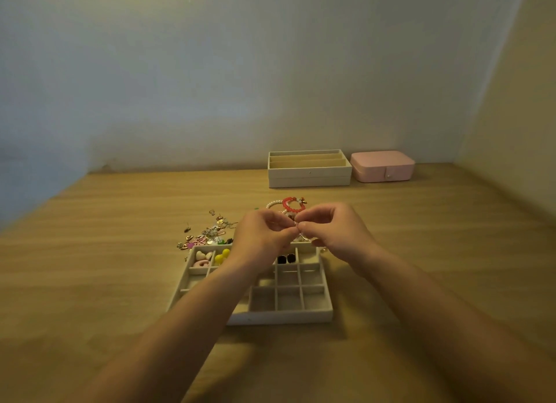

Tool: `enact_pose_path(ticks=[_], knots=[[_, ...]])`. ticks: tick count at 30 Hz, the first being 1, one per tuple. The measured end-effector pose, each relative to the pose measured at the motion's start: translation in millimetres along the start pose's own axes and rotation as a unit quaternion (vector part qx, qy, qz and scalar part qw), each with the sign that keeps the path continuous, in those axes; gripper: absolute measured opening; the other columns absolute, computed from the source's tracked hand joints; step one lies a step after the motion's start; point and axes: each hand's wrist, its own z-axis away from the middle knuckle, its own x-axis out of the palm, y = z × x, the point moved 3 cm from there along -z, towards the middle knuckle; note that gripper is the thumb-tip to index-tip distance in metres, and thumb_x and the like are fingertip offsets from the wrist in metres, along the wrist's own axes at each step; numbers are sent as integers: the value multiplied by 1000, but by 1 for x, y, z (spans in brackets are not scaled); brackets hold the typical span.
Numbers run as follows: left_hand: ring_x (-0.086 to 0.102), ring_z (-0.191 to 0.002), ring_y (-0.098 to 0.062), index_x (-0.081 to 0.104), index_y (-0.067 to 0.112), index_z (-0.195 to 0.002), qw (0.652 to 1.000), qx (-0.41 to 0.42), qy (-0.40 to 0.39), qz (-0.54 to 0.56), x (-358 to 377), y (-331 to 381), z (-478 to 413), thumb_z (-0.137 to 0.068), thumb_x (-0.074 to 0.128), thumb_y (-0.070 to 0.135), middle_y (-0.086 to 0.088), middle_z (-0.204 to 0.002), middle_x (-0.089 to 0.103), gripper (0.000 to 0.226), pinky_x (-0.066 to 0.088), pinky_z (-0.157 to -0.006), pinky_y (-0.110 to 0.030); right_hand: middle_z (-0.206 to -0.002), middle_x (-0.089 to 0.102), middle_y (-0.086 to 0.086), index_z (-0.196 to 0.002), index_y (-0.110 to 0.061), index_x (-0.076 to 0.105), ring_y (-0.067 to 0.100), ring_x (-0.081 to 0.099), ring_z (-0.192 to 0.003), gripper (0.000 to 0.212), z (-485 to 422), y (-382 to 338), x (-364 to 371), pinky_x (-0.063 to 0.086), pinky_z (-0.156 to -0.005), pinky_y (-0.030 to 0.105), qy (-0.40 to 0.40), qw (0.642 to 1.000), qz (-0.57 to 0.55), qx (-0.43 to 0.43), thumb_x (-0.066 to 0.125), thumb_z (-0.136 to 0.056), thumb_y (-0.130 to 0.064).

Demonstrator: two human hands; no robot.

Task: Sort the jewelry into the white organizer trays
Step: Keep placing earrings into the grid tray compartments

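**Both hands on one small piece above the tray**

The left hand [264, 234] and right hand [334, 231] meet fingertip to fingertip over the far edge of the compartment tray [279, 317]. Both have their fingers curled and pinch a small piece [303, 237] between them. It looks pale and metallic, but it is too small to name.

In the tray's far row lie cream and pink hearts [203, 256] at the left, yellow pieces [222, 255] beside them and two dark pieces [285, 258] further right. The near compartments on the right look bare.

Loose jewelry [207, 234] is scattered on the worktop [90, 267] just beyond the tray's far left corner. Beaded bracelets [288, 205] lie beyond the hands. Well back stand the stacked trays [310, 174], with a pink case [382, 166] to their right.

The step in hand seems to be readying or untangling one item before placing it, with most of the sorting left to do. The next move calls for a free compartment and a gentle release.
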Motion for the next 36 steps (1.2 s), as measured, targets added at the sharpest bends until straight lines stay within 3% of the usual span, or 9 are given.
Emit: enact_pose_path(ticks=[4, 7, 11, 14, 21, 24, 27, 31, 36], knots=[[71, -76, -11, 75, 18, -94, 997, 6, -9, -72, 0, 2, -2, -84, 79, 18, 0, -88, 74, 10, 53, -58, -19, -93, 75, -6, -98, -19, 80, 7, 69, -88, 10, -3, 0, -6, 51, -67, 18, -27, 994, 100, -22, 75, -90, -13], [73, -77, -12, 75, 19, -93, 997, 3, -17, -80, 3, 1, -4, -83, 80, 18, 0, -86, 75, 11, 62, -69, -29, -90, 75, -8, -93, -21, 80, 5, 69, -86, 9, -4, 1, -9, 48, -62, 15, -31, 993, 111, -16, 76, -89, -13], [73, -83, -17, 76, 21, -90, 996, -1, -39, -79, 7, -2, -4, -79, 85, 23, 0, -86, 76, 14, 61, -82, -42, -89, 74, -6, -89, -20, 78, 8, 69, -86, 7, -3, 1, -12, 49, -63, 17, -38, 994, 106, -8, 79, -86, -14], [72, -84, -15, 76, 21, -89, 996, -10, -57, -72, 7, -2, -3, -78, 84, 24, 1, -88, 76, 14, 61, -82, -38, -91, 73, -3, -92, -20, 75, 9, 68, -88, 6, -1, 1, -11, 52, -68, 20, -60, 990, 124, -15, 78, -88, -16], [66, -68, -9, 74, 21, -87, 995, -30, -75, -61, 3, -4, 0, -85, 78, 22, -1, -79, 77, 4, 50, -57, -20, -92, 71, -4, -96, -23, 73, 8, 67, -87, 9, -2, 8, -7, 53, -72, 20, -74, 978, 191, -34, 71, -94, -14], [72, -72, -11, 72, 15, -91, 997, -28, -57, -46, -1, -8, -3, -89, 73, 13, -1, -78, 77, 3, 55, -62, -21, -92, 69, -7, -91, -28, 69, 7, 66, -87, 16, -1, 14, -3, 53, -72, 20, -77, 971, 225, -39, 70, -95, -13], [68, -63, 0, 72, 13, -95, 997, -30, -45, -52, -6, -12, -5, -88, 72, 11, 0, -82, 76, 8, 48, -56, -16, -92, 69, -10, -93, -29, 72, 4, 65, -87, 15, 1, 16, 0, 56, -77, 23, -86, 960, 263, -49, 71, -93, -14], [66, -84, -7, 73, 22, -93, 992, 4, -15, -124, -11, -18, -11, -87, 71, 18, 6, -94, 72, 7, 46, -61, -17, -93, 70, -13, -96, -27, 76, 0, 64, -86, 15, 0, 14, 5, 51, -75, 16, -104, 949, 292, -62, 73, -91, -14], [66, -86, -8, 74, 25, -91, 988, 31, -5, -152, -10, -21, -13, -87, 71, 19, 9, -88, 71, 8, 50, -69, -24, -93, 70, -12, -99, -24, 77, 0, 63, -84, 12, 1, 14, 10, 54, -79, 19, -93, 938, 327, -70, 74, -91, -14]])
